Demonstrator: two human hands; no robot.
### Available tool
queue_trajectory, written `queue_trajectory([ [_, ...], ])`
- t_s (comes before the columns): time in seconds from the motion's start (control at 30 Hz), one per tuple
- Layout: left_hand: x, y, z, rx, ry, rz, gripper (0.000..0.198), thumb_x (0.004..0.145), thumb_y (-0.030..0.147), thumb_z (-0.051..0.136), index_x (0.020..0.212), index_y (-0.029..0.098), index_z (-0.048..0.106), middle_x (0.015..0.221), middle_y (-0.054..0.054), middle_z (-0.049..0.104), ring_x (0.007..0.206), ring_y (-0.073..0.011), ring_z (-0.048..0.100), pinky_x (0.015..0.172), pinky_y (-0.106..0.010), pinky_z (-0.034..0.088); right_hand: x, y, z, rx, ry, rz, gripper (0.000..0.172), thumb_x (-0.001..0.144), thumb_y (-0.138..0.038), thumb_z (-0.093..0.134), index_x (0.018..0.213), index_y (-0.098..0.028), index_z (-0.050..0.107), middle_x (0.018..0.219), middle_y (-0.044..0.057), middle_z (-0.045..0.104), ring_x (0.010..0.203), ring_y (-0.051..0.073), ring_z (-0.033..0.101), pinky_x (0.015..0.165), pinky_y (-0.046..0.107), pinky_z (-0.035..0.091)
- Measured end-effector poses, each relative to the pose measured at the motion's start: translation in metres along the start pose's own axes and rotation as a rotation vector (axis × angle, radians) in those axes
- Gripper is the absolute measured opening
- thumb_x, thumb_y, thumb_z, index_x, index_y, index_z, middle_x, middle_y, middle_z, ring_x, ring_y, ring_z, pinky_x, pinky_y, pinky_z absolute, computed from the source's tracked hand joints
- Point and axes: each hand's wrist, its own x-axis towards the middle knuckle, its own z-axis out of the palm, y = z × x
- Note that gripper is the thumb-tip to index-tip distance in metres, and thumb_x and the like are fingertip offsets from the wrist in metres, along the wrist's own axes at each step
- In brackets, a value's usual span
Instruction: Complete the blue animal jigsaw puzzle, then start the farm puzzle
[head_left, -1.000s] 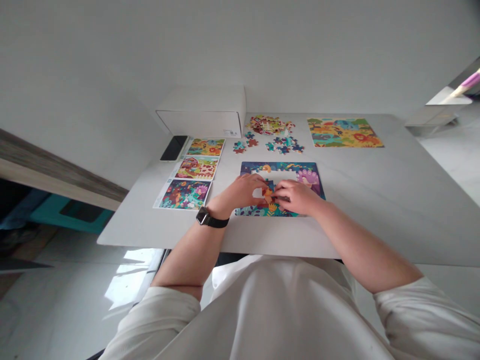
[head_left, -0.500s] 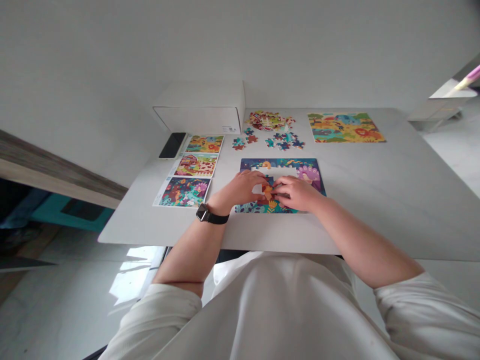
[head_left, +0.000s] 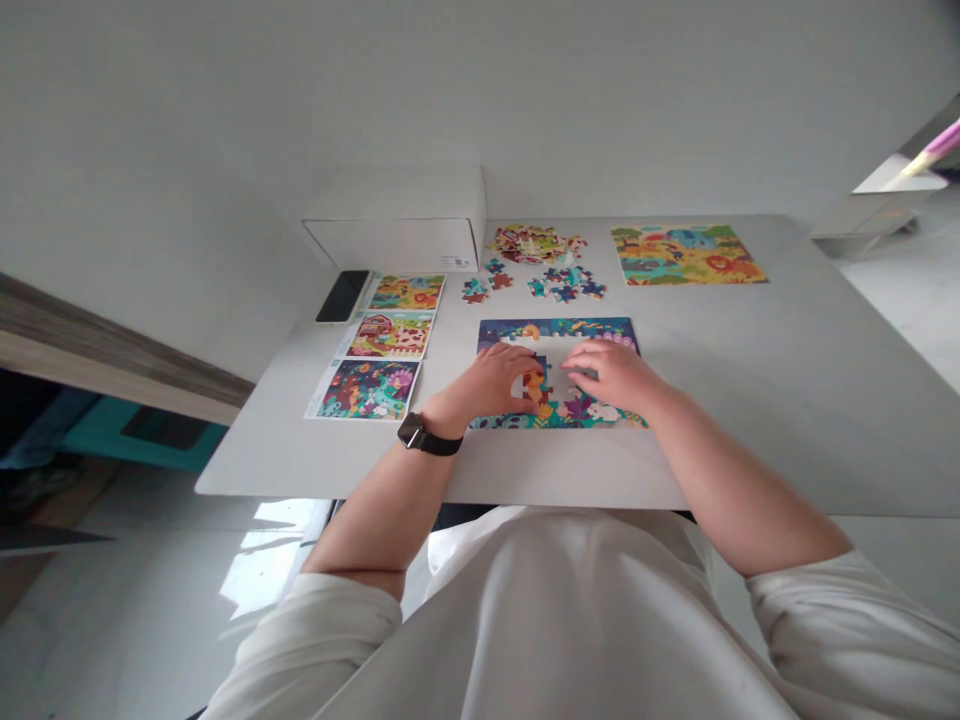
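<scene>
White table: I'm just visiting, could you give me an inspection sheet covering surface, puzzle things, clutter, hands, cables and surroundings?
Surface: white table, pale top.
Puzzle things: dark-blue puzzle partly joined, gap in its middle; blue loose pieces and farm-coloured pile behind it; yellow-green animal puzzle joined, back right; picture sheets at left.
Clutter: white box at back left; dark-screened phone before it.
Hands: left hand at the dark-blue puzzle's orange-animal section, grip unclear; right hand open over its right part, contact unclear.
Cables: nothing seen.
Surroundings: grey wall behind; sunlit floor at lower left.
</scene>
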Motion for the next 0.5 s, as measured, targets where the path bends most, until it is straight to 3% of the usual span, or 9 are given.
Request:
queue_trajectory([
  [0.23,0.0013,-0.001,0.0028,-0.004,-0.035,-0.036,0.056,0.082,0.048,0.091,0.131,0.026,0.076,0.151,-0.013,0.063,0.138,-0.0367,0.059,0.119,-0.053,0.044,-0.0011,0.0036,0.002,-0.066,0.019,0.102,0.023,0.101,-0.024,0.068,0.117,-0.025,0.085,0.118,0.01,0.081,0.111,0.028,0.074,0.101,0.044,0.057],
  [0.5,0.0017,-0.0029,0.0044,-0.016,-0.011,-0.009,0.048,0.085,0.039,0.087,0.13,0.028,0.076,0.146,-0.011,0.064,0.135,-0.0346,0.061,0.118,-0.052,0.046,-0.0015,0.0035,0.0013,-0.11,-0.037,0.151,0.019,0.094,-0.022,0.076,0.112,-0.024,0.084,0.109,0.009,0.079,0.099,0.024,0.073,0.089,0.035,0.056],
])
